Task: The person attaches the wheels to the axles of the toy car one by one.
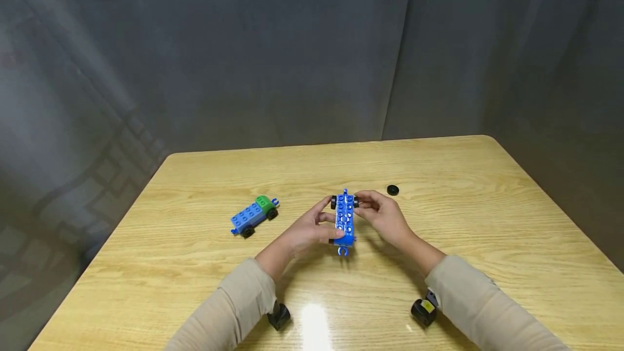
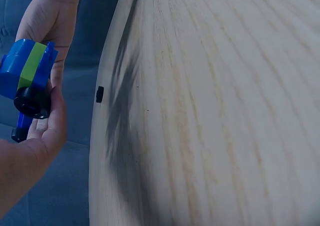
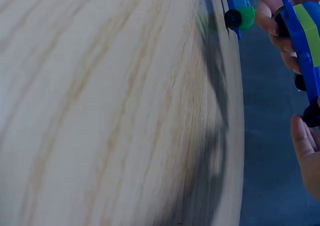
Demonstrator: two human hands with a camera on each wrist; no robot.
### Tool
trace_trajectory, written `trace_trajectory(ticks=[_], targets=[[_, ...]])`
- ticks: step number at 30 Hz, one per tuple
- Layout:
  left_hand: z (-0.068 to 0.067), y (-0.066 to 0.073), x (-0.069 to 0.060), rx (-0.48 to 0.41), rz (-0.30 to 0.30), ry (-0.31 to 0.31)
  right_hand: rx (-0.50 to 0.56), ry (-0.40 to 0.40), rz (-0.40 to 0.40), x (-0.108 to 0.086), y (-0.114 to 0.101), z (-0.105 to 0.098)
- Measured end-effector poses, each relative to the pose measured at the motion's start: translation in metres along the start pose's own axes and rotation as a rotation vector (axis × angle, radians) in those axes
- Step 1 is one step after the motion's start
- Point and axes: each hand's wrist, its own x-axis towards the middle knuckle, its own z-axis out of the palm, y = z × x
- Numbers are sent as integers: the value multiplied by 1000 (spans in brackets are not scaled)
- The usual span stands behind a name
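My left hand (image 1: 308, 227) grips a blue toy car (image 1: 345, 213) above the table, thumb over its near end. A green layer shows between its blue parts in both wrist views. At the car's far right corner, my right hand (image 1: 387, 220) pinches a black wheel (image 1: 356, 202) between thumb and fingers. A bare blue stub (image 1: 355, 239) sticks out on the near right side, with no wheel on it. Another black wheel (image 2: 32, 103) is on the car in the left wrist view.
A second toy car (image 1: 247, 215), lighter blue with a green block (image 1: 265, 203), stands on the table to the left. One loose black wheel (image 1: 392, 190) lies flat beyond my right hand. A grey curtain (image 1: 273, 58) hangs behind the wooden table (image 1: 195, 280).
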Motion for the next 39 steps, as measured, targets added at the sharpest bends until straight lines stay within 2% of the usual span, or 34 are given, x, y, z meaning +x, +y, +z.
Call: trace_trajectory(ticks=[6,13,28,39], targets=[[0,-1,2,25,-15,15,-23,-9,11,2,1,-3],[-2,-3,3,-64,3,31,-94,2,2,7,10,-16],[-3,-3,2,-123,8,35,-199,-16,88,17,29,-49],[-2,-4,4,-123,18,30,-271,-16,162,26,36,-72]])
